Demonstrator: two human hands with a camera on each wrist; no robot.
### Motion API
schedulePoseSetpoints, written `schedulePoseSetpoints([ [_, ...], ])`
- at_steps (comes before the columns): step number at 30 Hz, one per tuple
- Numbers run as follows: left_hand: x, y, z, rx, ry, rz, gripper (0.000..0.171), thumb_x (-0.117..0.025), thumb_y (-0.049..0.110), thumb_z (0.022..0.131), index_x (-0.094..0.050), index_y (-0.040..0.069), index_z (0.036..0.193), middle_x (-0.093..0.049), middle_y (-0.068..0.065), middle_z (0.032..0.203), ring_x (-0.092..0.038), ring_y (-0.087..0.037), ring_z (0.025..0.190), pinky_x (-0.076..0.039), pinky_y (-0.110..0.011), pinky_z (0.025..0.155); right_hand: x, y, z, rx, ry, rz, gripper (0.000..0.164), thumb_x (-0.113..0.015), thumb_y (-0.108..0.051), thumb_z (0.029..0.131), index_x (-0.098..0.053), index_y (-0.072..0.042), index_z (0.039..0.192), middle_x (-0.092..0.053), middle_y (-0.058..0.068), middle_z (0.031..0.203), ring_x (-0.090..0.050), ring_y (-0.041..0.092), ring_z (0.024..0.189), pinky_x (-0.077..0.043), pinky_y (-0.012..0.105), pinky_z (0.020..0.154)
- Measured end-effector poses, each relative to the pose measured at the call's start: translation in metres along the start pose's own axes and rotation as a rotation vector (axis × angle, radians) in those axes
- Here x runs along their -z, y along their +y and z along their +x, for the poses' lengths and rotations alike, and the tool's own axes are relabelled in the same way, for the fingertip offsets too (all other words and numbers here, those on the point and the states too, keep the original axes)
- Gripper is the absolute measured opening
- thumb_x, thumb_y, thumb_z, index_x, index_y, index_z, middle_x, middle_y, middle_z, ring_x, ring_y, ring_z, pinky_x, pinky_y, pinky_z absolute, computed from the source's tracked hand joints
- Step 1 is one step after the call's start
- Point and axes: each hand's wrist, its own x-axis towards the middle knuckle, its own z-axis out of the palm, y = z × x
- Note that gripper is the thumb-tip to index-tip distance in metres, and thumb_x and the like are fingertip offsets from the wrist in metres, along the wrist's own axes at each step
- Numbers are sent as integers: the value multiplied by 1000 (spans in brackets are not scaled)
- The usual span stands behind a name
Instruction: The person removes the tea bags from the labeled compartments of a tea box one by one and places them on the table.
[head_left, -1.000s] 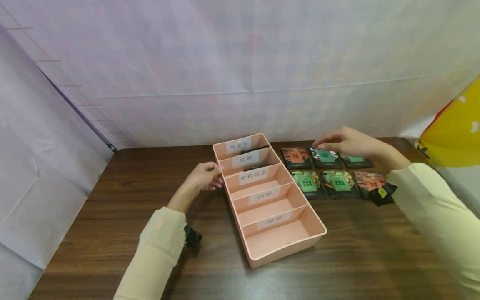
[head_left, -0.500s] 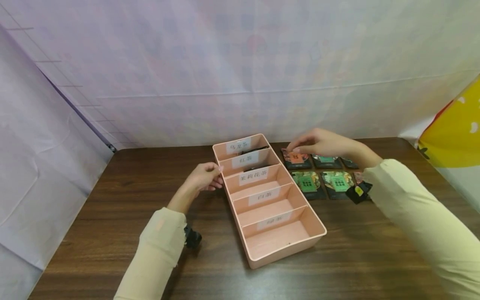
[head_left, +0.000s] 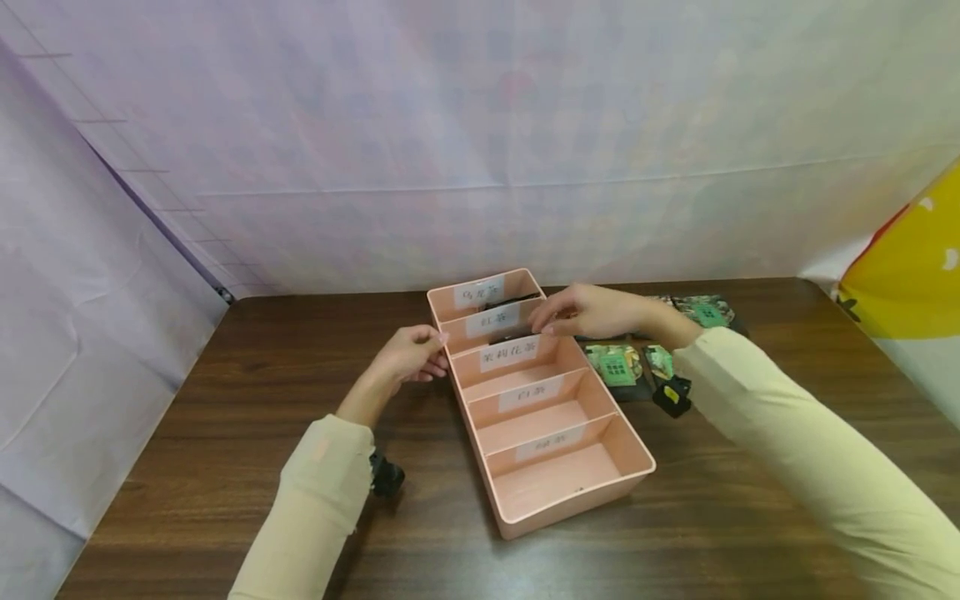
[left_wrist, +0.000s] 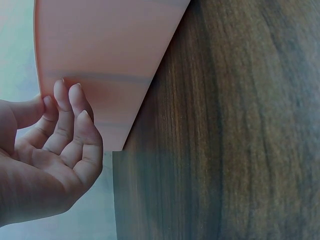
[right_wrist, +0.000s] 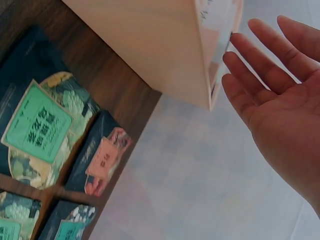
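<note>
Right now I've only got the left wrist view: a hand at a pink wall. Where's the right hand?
Observer: Head view puts the right hand over the right side of the pink divided tray, toward its far end.
Operator: Holding anything?
Observer: Nothing I can see; right wrist view shows its fingers extended.
Operator: Anything beside it that I'm missing?
Observer: Yes, dark tea sachets with green or orange labels, lying on the table to the right.
</note>
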Motion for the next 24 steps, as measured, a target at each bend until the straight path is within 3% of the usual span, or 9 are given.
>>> schedulePoseSetpoints([
  [8,-2,1,0,-4,4,-3,19,-48,19,97,-52,3,88,-55,-4,65,-56,-11,55,-45,-23,51,-12,1,8,-97,-45,30,18,-53,-6,92,-66,-3,103,-53,17,124,-43,33,121,-35,46,97],
  [14,0,3,-1,5,9,-5,19,-48,19,96,-52,2,89,-55,-4,65,-56,-11,55,-45,-22,51,-15,4,10,-49,-43,-58,18,-54,-4,90,-67,0,103,-59,16,117,-52,30,111,-41,42,92],
  [24,0,3,0,9,8,-4,20,-48,21,97,-51,3,88,-55,-4,65,-57,-12,57,-45,-22,51,-15,6,10,-34,-37,-94,19,-53,-1,90,-66,3,103,-60,16,114,-50,32,112,-40,43,93],
])
